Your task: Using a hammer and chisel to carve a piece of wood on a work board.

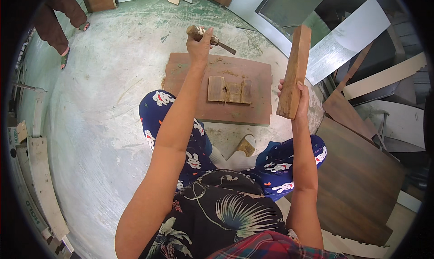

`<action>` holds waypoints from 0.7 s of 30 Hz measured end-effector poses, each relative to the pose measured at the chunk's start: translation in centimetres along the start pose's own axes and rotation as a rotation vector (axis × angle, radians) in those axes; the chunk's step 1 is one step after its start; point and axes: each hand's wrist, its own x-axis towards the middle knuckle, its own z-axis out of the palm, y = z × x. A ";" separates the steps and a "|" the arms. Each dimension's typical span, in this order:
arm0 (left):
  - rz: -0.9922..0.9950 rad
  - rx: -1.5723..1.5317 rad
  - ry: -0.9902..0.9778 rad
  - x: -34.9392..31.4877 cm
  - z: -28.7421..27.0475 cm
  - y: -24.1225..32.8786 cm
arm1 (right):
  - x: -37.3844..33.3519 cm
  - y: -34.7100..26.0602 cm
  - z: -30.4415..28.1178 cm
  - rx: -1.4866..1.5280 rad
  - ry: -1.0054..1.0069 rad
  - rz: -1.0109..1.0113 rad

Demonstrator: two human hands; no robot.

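Note:
My left hand (199, 49) is raised over the far left part of a brown board (258, 85), closed round a chisel (226, 47) with a worn wooden handle. Its flat metal blade points right and slightly down, clear of the board. On the right, my right hand (303, 98) grips the lower part of a long, thick wooden block (298, 53), held up and tilted a little. Between the two hands a small wooden piece (217, 89) lies on the board, with rough cuts across its middle and right part. Neither hand touches it. Wood shavings (229, 72) are scattered around it.
My bent knees flank the board's near side, and a slippered foot (246, 146) rests between them. Panels and offcuts (348, 40) pile up on the right, beside a large dark brown sheet (357, 177). Another person's legs (56, 24) stand far left. Long strips (43, 182) line the left edge.

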 end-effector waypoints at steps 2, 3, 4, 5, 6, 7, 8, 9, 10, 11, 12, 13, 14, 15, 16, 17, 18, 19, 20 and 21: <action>-0.015 -0.031 -0.001 0.0 -0.1 0.1 | 0.2 0.0 -0.4 0.050 -0.018 -0.002; -0.007 -0.030 -0.029 -0.2 0.0 0.1 | 0.4 0.2 -0.7 0.064 -0.021 0.008; 0.002 -0.030 -0.056 -0.4 0.0 0.1 | 0.5 0.3 -1.0 0.078 -0.024 0.017; 0.003 -0.029 -0.052 -0.4 0.0 0.2 | 0.4 0.4 -0.9 0.076 -0.027 0.019; 0.013 -0.029 -0.068 -0.4 0.0 0.3 | 0.4 0.5 -0.7 0.063 -0.006 0.029; 0.023 -0.029 -0.083 -0.5 -0.1 0.4 | 0.4 0.6 -0.6 0.050 0.014 0.038; 0.025 -0.030 -0.082 -0.5 0.0 0.6 | 0.4 0.5 -0.5 0.049 0.012 0.036; 0.065 -0.051 -0.075 -0.5 0.0 0.9 | 0.4 0.3 -0.4 0.053 0.003 0.029; 0.106 -0.071 -0.067 -0.4 0.0 1.3 | 0.4 0.2 -0.3 0.057 -0.006 0.023; 0.110 -0.072 -0.065 -0.3 -0.1 1.6 | 0.4 0.0 0.0 0.057 -0.010 0.021; 0.155 -0.106 -0.074 -0.1 -0.3 2.0 | 0.4 -0.2 0.2 0.049 -0.014 0.002; 0.201 -0.139 -0.083 0.1 -0.5 2.4 | 0.4 -0.4 0.5 0.041 -0.017 -0.017; 0.207 -0.142 -0.082 0.3 -0.7 2.7 | 0.5 -0.6 0.8 0.040 -0.023 -0.022; 0.229 -0.143 -0.063 0.5 -1.1 3.1 | 0.7 -0.8 1.2 0.045 -0.036 -0.016; 0.250 -0.144 -0.044 0.7 -1.5 3.5 | 1.0 -1.0 1.5 0.048 -0.049 -0.010; 0.254 -0.147 -0.042 0.9 -1.7 3.9 | 1.3 -1.4 2.0 0.046 -0.053 -0.013; 0.316 -0.152 -0.014 1.1 -2.0 4.4 | 1.8 -1.9 2.6 0.010 -0.078 0.012; 0.378 -0.157 0.015 1.2 -2.4 4.8 | 2.2 -2.2 3.2 -0.026 -0.104 0.037; 0.386 -0.158 0.022 1.7 -3.0 4.7 | 2.7 -2.2 4.0 -0.029 -0.114 0.035; 0.449 -0.103 0.053 2.3 -3.7 4.6 | 3.2 -2.0 4.9 -0.075 -0.135 0.046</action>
